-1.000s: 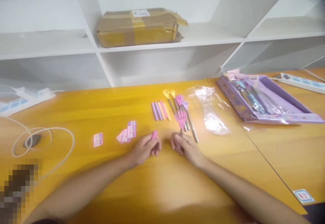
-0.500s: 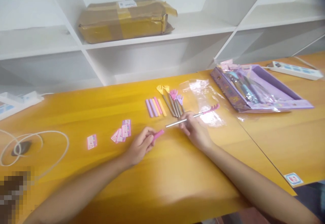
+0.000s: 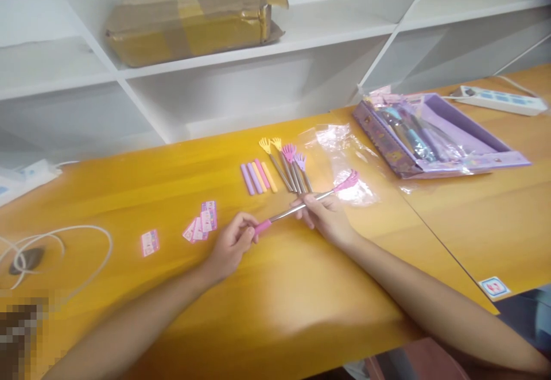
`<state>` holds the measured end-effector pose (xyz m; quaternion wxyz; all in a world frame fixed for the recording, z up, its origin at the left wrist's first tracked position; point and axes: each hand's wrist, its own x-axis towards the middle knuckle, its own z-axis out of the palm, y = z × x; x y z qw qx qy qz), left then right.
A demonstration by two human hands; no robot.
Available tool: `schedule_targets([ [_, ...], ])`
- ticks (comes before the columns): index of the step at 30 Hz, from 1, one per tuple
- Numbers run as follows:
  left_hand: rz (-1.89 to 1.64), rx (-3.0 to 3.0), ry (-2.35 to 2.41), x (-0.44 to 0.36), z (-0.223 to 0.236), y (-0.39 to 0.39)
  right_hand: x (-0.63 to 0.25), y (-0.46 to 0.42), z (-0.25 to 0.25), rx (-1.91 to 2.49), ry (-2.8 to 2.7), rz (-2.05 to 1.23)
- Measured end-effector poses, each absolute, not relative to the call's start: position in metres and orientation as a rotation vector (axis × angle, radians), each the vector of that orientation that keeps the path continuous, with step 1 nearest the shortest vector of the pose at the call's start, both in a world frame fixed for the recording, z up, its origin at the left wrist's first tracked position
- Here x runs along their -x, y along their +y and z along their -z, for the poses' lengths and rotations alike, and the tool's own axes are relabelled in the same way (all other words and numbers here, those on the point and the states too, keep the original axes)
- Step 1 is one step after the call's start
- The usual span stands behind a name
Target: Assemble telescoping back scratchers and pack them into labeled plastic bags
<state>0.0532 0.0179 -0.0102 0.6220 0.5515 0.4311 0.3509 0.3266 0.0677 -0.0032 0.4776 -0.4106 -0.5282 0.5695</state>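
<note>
My left hand (image 3: 230,243) is closed on a small pink handle sleeve (image 3: 262,228). My right hand (image 3: 325,217) pinches the metal rod of a pink claw-headed scratcher (image 3: 327,193), whose bare end meets the sleeve's mouth. Just beyond lie several loose sleeves (image 3: 257,177), purple, pink and yellow, and a row of scratchers (image 3: 289,165) with yellow, pink and purple heads, all on the orange table (image 3: 275,305).
Small pink paper tags (image 3: 200,225) lie to the left. A clear plastic bag (image 3: 348,165) and a purple tray of packaged items (image 3: 430,136) sit at right. Power strips (image 3: 501,100) and a white cable (image 3: 64,248) flank the table. A taped parcel (image 3: 189,15) rests on the white shelf.
My right hand lifted the pink scratcher, swung it sideways and brought its rod end to the pink sleeve in my left hand. The view has shifted.
</note>
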Motion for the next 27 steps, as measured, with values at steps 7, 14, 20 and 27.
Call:
schedule_targets([
  [7,-0.824,-1.349,1.065,-0.054,0.002,0.02,-0.324,0.06,-0.003,1.0,-1.391,-1.322],
  [14,-0.852,-1.379,1.119,-0.055,0.007,0.018,-0.319,0.049,-0.018,1.088,-1.453,-1.283],
  [20,-0.934,-1.377,1.067,-0.056,0.007,0.018,-0.312,0.043,-0.016,1.059,-1.393,-1.327],
  [27,-0.997,-1.349,1.043,-0.06,0.005,0.017,-0.312,0.039,-0.016,1.032,-1.43,-1.383],
])
